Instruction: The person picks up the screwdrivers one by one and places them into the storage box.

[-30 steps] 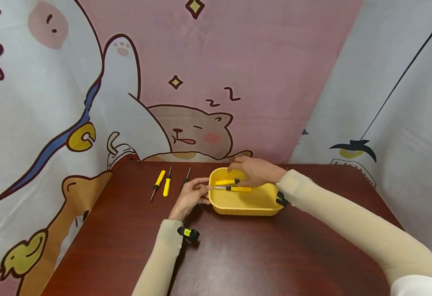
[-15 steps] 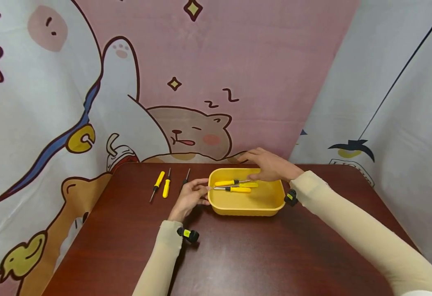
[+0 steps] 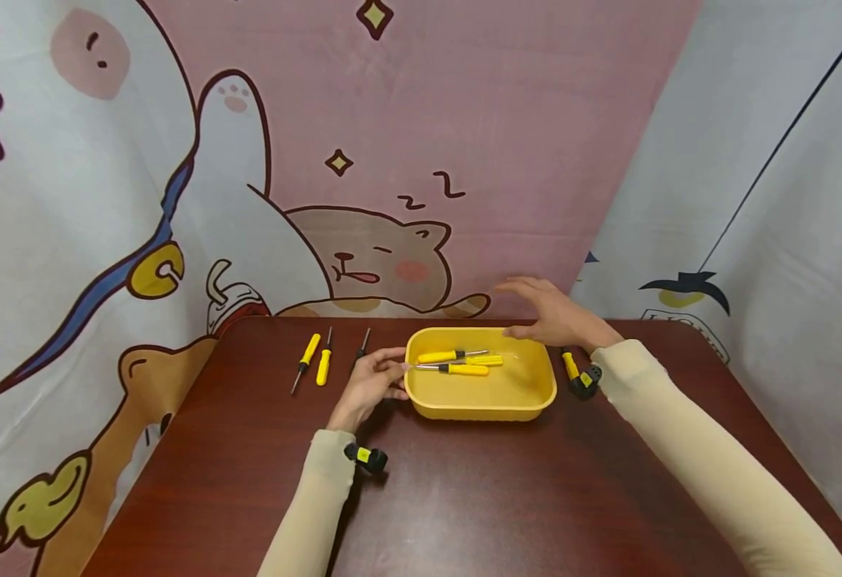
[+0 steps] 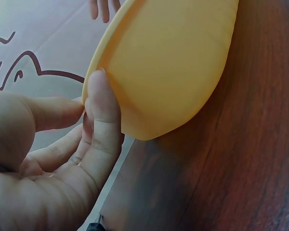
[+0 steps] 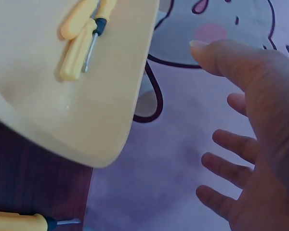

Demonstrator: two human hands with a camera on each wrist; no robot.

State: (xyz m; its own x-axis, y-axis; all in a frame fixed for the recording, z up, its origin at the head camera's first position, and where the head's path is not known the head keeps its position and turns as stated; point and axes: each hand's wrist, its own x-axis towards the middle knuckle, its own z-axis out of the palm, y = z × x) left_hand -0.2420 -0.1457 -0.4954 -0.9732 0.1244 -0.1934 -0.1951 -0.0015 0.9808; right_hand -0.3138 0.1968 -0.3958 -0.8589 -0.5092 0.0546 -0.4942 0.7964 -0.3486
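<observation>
A yellow plastic bin [image 3: 481, 412] stands near the back of the table, with three yellow-handled screwdrivers [image 3: 468, 370] lying together in it. My left hand [image 3: 370, 386] pinches the bin's left end at the rim. The left wrist view has that thumb and finger [image 4: 105, 98] on either side of the bin wall [image 4: 168, 62]. My right hand [image 3: 557, 315] is above the bin's back right corner, fingers spread and holding nothing. Its fingers stand apart from the bin in the right wrist view. Another screwdriver [image 3: 570, 365] lies right of the bin, partly covered by the right wrist camera.
Left of the bin, two yellow-handled screwdrivers [image 3: 310, 351] lie on the brown table [image 3: 478, 497]. A third screwdriver [image 3: 364, 343] there is partly behind the left hand. A printed cloth [image 3: 536, 160] with cartoon animals hangs right behind the table.
My right hand has let go of a screwdriver in the bin and moved up and right, out of it. The screwdriver on the right has come into view. My left hand stays put.
</observation>
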